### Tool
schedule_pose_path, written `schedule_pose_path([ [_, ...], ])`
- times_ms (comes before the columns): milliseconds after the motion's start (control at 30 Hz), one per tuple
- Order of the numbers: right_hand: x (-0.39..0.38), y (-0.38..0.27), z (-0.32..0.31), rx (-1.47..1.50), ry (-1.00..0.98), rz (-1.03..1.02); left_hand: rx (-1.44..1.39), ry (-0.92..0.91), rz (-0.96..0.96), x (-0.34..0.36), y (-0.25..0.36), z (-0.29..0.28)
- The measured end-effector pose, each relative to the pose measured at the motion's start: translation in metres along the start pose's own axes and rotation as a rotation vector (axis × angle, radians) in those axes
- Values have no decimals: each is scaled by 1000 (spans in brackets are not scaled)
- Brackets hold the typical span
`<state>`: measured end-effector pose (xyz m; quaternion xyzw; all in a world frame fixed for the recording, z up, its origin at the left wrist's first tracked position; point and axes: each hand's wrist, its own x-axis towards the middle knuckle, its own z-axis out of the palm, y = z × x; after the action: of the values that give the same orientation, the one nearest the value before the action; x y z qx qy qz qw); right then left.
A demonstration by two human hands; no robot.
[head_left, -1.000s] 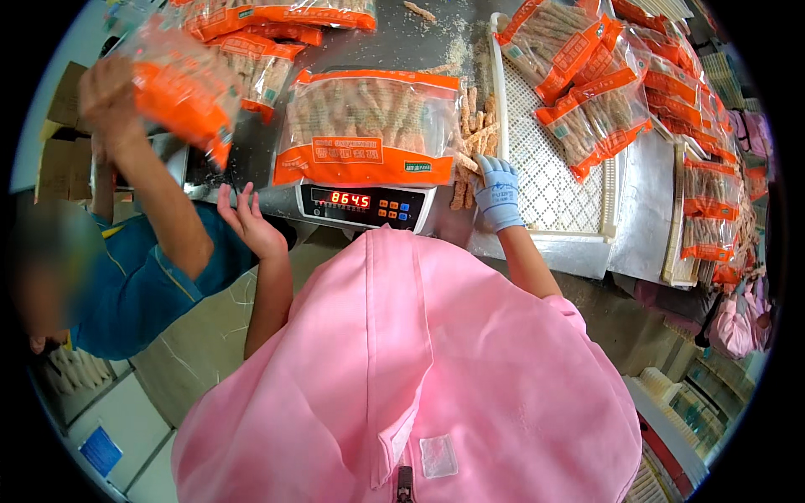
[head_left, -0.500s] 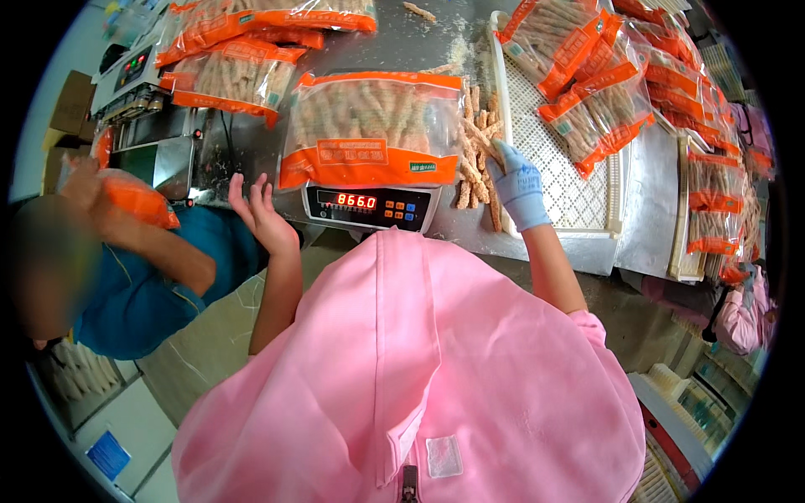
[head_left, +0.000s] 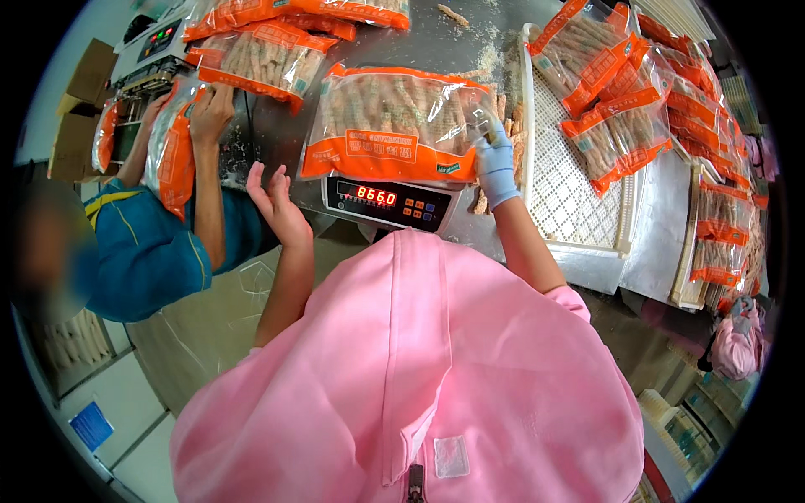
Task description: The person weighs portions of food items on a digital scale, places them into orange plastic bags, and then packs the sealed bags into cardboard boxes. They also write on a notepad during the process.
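Note:
A clear bag with an orange band [head_left: 394,113], full of crumbed sticks, lies on a digital scale [head_left: 387,201] with a lit red display. My right hand [head_left: 495,168], in a pale blue glove, is at the bag's right end, closed on what looks like a stick, partly hidden by fingers and plastic. Loose sticks [head_left: 517,138] lie behind and beside that hand. My bare left hand [head_left: 281,210] is open, fingers spread and bent, left of the scale, holding nothing.
A co-worker in teal [head_left: 147,260] at left holds an orange bag [head_left: 172,151] by a machine [head_left: 155,46]. More filled bags [head_left: 260,63] lie at back left. On the right are a white perforated tray [head_left: 587,226] bearing bags and stacked bags [head_left: 719,230].
My right hand has moved from the loose sticks up to the bag's right end. The co-worker has lowered a bag, then moved it toward the machine. The view has shifted slightly.

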<state>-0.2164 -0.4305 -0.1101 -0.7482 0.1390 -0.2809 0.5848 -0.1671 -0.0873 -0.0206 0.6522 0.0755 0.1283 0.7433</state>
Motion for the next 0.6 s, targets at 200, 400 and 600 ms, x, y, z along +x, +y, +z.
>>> schedule_pose_path([
  [200, 8, 22, -5, -90, -12, 131, 13, 19, -3, -3, 0, -6],
  [400, 22, 13, -45, -520, -76, 166, 10, 40, 0, -3, 4, -11],
  [600, 20, 37, -64, -327, -292, 264, 28, 44, -13, -7, 7, -11],
])
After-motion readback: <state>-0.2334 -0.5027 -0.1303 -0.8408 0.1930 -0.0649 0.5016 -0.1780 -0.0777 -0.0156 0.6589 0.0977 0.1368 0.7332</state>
